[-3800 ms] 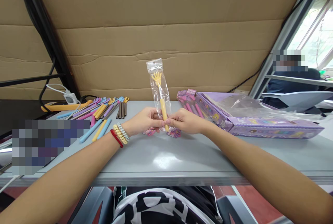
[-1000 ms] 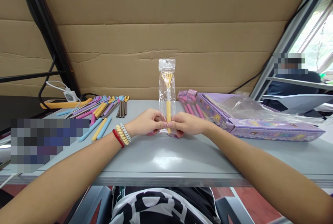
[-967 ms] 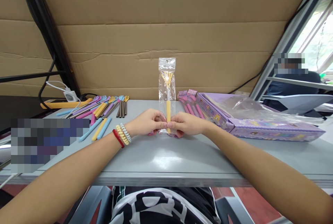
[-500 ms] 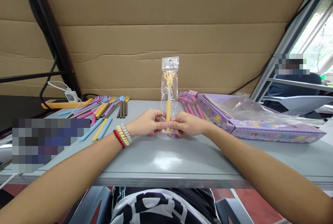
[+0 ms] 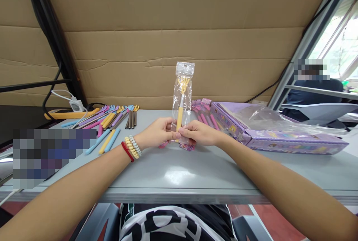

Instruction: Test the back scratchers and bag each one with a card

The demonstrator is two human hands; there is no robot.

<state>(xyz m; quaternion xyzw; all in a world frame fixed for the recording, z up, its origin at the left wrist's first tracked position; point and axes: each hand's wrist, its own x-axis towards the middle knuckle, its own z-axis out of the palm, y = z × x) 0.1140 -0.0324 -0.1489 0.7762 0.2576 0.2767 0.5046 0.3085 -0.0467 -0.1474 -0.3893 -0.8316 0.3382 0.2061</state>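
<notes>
A yellow back scratcher point(image 5: 179, 117) with a claw-shaped head stands nearly upright inside a clear plastic bag point(image 5: 185, 70), its top leaning slightly right. My left hand point(image 5: 162, 132) pinches the lower left side of the bag near the handle's base. From the other side, my right hand point(image 5: 199, 132) grips the bag's bottom right with thumb and fingers closed. Small pink printed pieces point(image 5: 187, 147) show below the hands on the grey table point(image 5: 156, 170). My fingers partly hide the handle's lower end.
Loose back scratchers and coloured handles point(image 5: 112, 118) lie in a pile at left, near a white plug point(image 5: 77, 103). Bagged pink scratchers point(image 5: 205, 114) lie at right beside an open purple box point(image 5: 296, 142) holding clear plastic. Cardboard point(image 5: 179, 13) stands behind; a person point(image 5: 316, 90) sits far right.
The bagged back scratcher has tilted, its top going right and its handle's lower end a little left. Both hands keep their hold. The camera view has shifted slightly.
</notes>
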